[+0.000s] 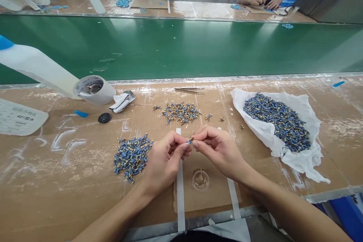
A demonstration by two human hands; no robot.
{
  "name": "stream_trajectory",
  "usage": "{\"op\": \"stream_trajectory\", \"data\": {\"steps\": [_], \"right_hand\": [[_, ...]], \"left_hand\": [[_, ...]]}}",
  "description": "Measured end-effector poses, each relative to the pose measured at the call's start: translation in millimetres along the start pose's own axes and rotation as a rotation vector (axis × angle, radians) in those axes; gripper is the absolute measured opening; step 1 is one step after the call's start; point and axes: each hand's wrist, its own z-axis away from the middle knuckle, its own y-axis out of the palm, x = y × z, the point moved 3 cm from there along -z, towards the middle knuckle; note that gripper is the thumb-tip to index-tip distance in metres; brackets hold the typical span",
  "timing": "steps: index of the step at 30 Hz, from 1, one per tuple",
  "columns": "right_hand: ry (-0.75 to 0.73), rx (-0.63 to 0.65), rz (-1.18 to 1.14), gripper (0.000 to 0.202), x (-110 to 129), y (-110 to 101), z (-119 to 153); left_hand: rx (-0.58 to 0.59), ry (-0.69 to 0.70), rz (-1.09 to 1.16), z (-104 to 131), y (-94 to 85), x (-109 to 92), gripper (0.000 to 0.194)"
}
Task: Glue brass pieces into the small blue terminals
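My left hand (167, 159) and my right hand (219, 151) meet fingertip to fingertip above the cardboard. Between them is a small blue-and-brass piece (190, 141), mostly covered by the fingers; both hands pinch it. Beside my left hand lies a pile of small blue-and-yellow pieces (132, 157). Just beyond the hands is a looser heap of blue-and-brass pieces (181, 112), with a few stray ones to its right. Below the hands stands a small clear round dish (200, 180) with something thin and yellowish in it.
White paper (256, 123) at right holds a large heap of blue-and-yellow pieces (278, 121). Tweezers (189, 90) lie behind. To the left are a white bottle (39, 64), a tape roll (96, 90) and a black cap (104, 117). Beyond the green belt (181, 49), a co-worker's hands (265, 0) handle something.
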Motion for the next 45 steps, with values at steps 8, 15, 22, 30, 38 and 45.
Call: {"op": "stream_trajectory", "data": {"steps": [8, 15, 22, 30, 38, 45], "right_hand": [[0.001, 0.022, 0.055, 0.013, 0, 0, 3], [0.061, 0.071, 0.079, 0.017, -3, 1, 4], [0.103, 0.04, -0.154, 0.016, 1, 0, -1], [0.172, 0.038, -0.335, 0.016, -2, -1, -4], [0.217, -0.007, -0.345, 0.021, -5, -2, -2], [0.032, -0.028, -0.046, 0.015, 3, -5, -1]], "left_hand": [[0.036, -0.096, 0.15, -4, 4.6, -9, 0.02], [0.06, -0.097, 0.131, -2, 6.0, -5, 0.021], [0.025, -0.048, 0.274, -4, 4.7, -13, 0.018], [-0.081, 0.002, 0.172, -3, -3.2, -17, 0.012], [-0.102, 0.107, -0.193, -1, -7.4, -11, 0.014], [-0.031, 0.28, -0.36, -4, -7.1, -16, 0.015]]}}
